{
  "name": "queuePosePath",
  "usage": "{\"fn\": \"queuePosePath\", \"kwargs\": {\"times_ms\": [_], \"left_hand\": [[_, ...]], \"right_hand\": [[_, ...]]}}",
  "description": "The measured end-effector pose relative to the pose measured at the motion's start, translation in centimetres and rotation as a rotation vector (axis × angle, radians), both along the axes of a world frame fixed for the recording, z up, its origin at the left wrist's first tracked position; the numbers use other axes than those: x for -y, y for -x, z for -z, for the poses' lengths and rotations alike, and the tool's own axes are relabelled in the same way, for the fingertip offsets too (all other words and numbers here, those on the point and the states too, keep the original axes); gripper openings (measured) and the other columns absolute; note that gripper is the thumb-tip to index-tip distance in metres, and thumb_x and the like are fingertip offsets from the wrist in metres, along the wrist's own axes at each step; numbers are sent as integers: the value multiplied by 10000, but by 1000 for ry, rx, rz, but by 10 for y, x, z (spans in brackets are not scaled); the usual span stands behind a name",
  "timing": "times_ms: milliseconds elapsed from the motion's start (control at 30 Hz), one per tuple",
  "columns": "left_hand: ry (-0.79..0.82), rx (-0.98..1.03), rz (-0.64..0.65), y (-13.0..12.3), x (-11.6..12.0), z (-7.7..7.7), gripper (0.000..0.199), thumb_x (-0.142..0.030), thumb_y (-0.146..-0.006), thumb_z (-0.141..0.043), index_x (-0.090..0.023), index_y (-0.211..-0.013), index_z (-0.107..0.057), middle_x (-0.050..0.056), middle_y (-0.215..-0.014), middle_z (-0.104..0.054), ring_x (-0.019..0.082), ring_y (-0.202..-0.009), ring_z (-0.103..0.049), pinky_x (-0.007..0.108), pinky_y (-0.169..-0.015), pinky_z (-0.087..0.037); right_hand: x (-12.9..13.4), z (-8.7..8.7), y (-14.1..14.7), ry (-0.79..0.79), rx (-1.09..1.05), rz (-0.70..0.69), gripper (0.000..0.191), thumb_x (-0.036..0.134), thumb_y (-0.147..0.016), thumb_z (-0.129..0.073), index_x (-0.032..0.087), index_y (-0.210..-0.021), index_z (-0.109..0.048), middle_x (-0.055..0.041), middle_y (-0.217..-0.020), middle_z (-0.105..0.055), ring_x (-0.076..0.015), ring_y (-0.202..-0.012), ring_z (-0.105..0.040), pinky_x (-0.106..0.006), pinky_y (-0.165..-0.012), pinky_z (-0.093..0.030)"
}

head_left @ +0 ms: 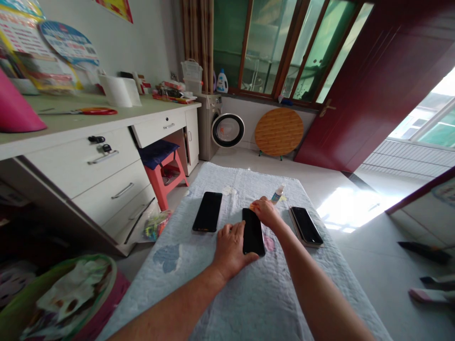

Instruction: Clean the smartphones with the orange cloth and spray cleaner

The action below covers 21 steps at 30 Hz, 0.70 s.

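A black phone (253, 234) lies flat on the light blue cloth (227, 180). My left hand (232, 246) grips its left and near edges, thumb at the near end and fingers along the side. At the phone's far right corner my right hand (265, 210) is closed on a small orange cloth (253, 207), of which only a bit shows. Another dark phone (208, 211) lies to the left. To the right, a dark phone (306, 225) rests on top of a lighter flat item, partly hidden. Just beyond my right hand stands a small spray bottle (277, 193).
A white desk (106, 156) with drawers runs along the left, with a red stool (165, 177) beside it. At the lower left is a waste basket (113, 279) holding tissues. A washing machine (209, 113) and a round wooden board (279, 131) stand at the back.
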State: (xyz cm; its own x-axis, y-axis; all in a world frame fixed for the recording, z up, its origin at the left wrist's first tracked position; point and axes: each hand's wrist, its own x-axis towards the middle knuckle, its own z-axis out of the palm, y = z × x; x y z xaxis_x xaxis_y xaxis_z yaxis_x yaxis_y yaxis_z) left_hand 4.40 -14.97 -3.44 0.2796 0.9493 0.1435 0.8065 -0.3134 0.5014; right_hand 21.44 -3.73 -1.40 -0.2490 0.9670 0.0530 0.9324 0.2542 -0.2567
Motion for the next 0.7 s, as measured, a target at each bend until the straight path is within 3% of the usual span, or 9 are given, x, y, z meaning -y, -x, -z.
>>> {"fn": "queuePosePath", "kwargs": {"times_ms": [133, 267, 433, 600, 700], "left_hand": [[-1, 33, 12, 1, -1, 0, 1127, -746, -607, -668, -162, -1469, -235, 146, -1307, -549, 349, -1081, -495, 439, -910, -370], [37, 29, -16, 2, 0, -3, 1166, -537, -604, -761, -194, -1495, -92, 130, -1272, -556, 334, -1086, -509, 435, -920, -374], [-30, 62, -77, 0, 0, 2, 1275, -463, -552, -804, -199, -1497, 10, 156, -1416, -411, 359, -1220, -434, 452, -996, -337], [-48, 90, -63, 2, -3, 9, 1258, -428, -568, -819, -218, -1501, -2, 135, -1390, -444, 343, -1212, -455, 455, -991, -348], [-29, 88, 31, 6, -5, 8, 1114, -409, -618, -803, -243, -1496, -138, 110, -1363, -495, 335, -1209, -462, 461, -990, -349]], "right_hand": [[13, -2, 18, -25, -125, -64, 237, 171, -885, -484, 156, -962, -707, -94, -933, -616, -169, -907, -576, -244, -837, -401], [32, -8, 22, 2, -212, -125, 202, 170, -867, -517, 172, -904, -716, -68, -896, -612, -152, -820, -568, -246, -788, -421], [57, -14, 18, 73, -290, -227, 177, 164, -851, -544, 186, -850, -720, -38, -850, -593, -133, -770, -548, -244, -754, -435], [80, -16, 23, 183, -297, -294, 200, 98, -807, -564, 194, -872, -727, -32, -890, -561, -104, -733, -533, -226, -733, -434], [91, -19, 25, 229, -293, -354, 195, 93, -811, -566, 196, -842, -728, -24, -865, -539, -103, -752, -526, -213, -732, -419]]}}
